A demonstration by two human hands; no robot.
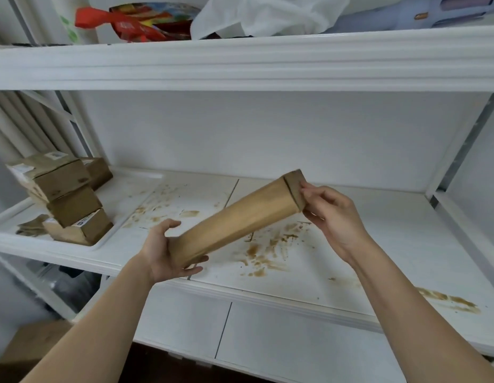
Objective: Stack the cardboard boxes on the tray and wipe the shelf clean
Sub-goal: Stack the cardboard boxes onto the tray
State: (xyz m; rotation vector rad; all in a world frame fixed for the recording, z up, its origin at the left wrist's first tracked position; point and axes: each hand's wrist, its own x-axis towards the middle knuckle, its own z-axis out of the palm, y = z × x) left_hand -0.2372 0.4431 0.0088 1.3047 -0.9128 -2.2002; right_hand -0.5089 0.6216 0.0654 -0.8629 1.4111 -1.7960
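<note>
head cam only, worn, wide-angle | looking forward and down into the white shelf point(351, 272) from close in front | left hand point(163, 252) and right hand point(333, 217) up near the lens, forearms running in from the bottom edge | upper shelf lip crossing high in frame | no second view to overlap
</note>
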